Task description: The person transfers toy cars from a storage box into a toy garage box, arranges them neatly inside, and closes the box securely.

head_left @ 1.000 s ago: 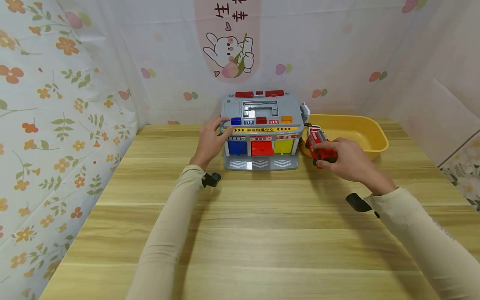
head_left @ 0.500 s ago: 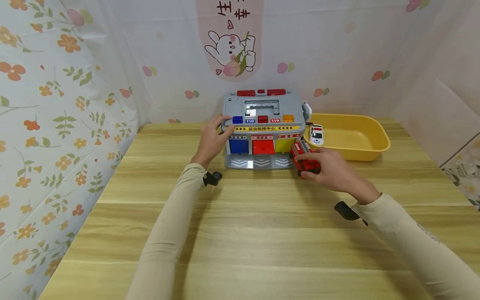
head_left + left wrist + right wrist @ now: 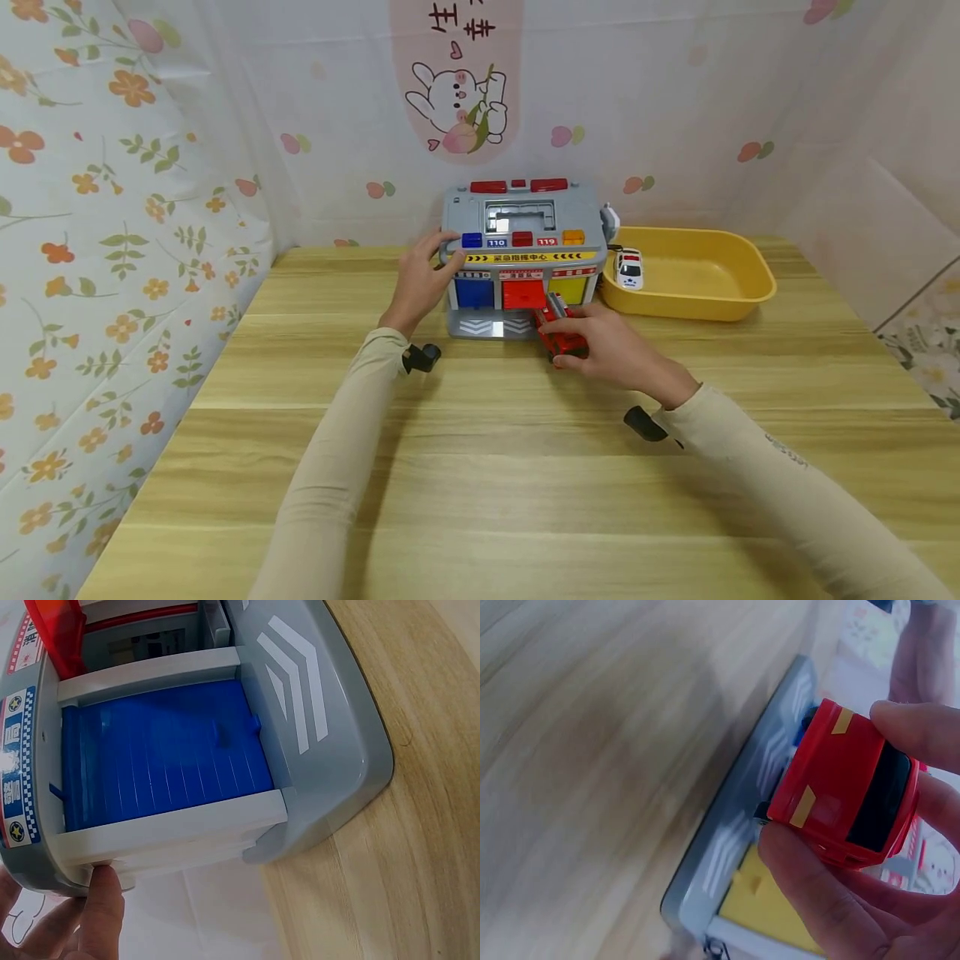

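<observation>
A grey toy garage point(image 3: 463, 212) stands at the back of the table. My left hand point(image 3: 416, 283) holds its left end, fingers at the roof corner and thumb point(image 3: 103, 907) against the side wall. Between the thumb and fingers of my right hand point(image 3: 622, 350) is a red toy fire truck point(image 3: 836, 776), held over the front edge of the garage's grey ramp point(image 3: 476, 327), its rear towards the doorways. The red door point(image 3: 64, 634) is swung up, showing the bay behind it. Both the blue door point(image 3: 165, 757) and the yellow door point(image 3: 769, 900) are down.
To the garage's right is a yellow tub point(image 3: 690, 305). A white toy police car point(image 3: 629, 271) leans at its left end. Behind the wooden table point(image 3: 465, 500) hangs a printed cloth point(image 3: 322, 192), and another flowered cloth point(image 3: 112, 275) covers the left side.
My right hand has carried the fire truck left from beside the tub, past the yellow door, to the front of the red doorway. The left hand stays at the garage corner.
</observation>
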Motion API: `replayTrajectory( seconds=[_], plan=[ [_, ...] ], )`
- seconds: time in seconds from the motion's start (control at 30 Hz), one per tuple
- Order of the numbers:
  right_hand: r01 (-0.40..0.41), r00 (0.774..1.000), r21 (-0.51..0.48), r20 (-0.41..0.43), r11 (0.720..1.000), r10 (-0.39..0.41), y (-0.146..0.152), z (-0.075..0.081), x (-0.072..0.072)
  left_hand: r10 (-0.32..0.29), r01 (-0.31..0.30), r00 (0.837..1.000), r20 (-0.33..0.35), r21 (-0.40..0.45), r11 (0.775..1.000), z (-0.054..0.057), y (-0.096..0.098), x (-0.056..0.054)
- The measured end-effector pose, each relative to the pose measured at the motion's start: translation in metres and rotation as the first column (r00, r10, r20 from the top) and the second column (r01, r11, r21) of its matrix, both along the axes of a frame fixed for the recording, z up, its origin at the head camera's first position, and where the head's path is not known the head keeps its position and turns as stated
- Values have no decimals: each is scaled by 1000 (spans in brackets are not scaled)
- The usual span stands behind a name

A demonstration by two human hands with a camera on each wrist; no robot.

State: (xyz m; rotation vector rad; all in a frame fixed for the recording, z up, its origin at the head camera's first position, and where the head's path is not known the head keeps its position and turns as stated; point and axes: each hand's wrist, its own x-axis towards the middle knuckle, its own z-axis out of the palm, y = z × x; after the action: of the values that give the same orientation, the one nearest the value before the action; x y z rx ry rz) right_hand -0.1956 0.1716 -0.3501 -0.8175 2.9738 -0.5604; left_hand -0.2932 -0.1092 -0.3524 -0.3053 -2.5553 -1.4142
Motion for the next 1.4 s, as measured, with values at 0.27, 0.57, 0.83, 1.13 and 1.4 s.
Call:
replayTrajectory(
  seconds=[0.27,0.57,0.83,1.13,1.4],
  plan=[
    [-30,999,-3,32,1000,30,-22,-10,-4,-11,11,1000,-14,-10,1000,-1,-2,0],
    [-23,1000,-46,14,999,24,-33,-16,-8,-6,6,1000,-14,-1,1000,-1,-1,1],
    [-9,1000,-49,6,999,9,-34,-20,-17,-2,2,1000,-4,4,1000,-1,0,1],
    [-21,999,-26,-50,999,20,-36,-23,-27,-14,14,1000,-14,28,999,-2,1,1],
    [-45,998,-28,-54,999,43,-37,-29,-36,-9,9,1000,9,34,999,-1,0,1]
  ],
)
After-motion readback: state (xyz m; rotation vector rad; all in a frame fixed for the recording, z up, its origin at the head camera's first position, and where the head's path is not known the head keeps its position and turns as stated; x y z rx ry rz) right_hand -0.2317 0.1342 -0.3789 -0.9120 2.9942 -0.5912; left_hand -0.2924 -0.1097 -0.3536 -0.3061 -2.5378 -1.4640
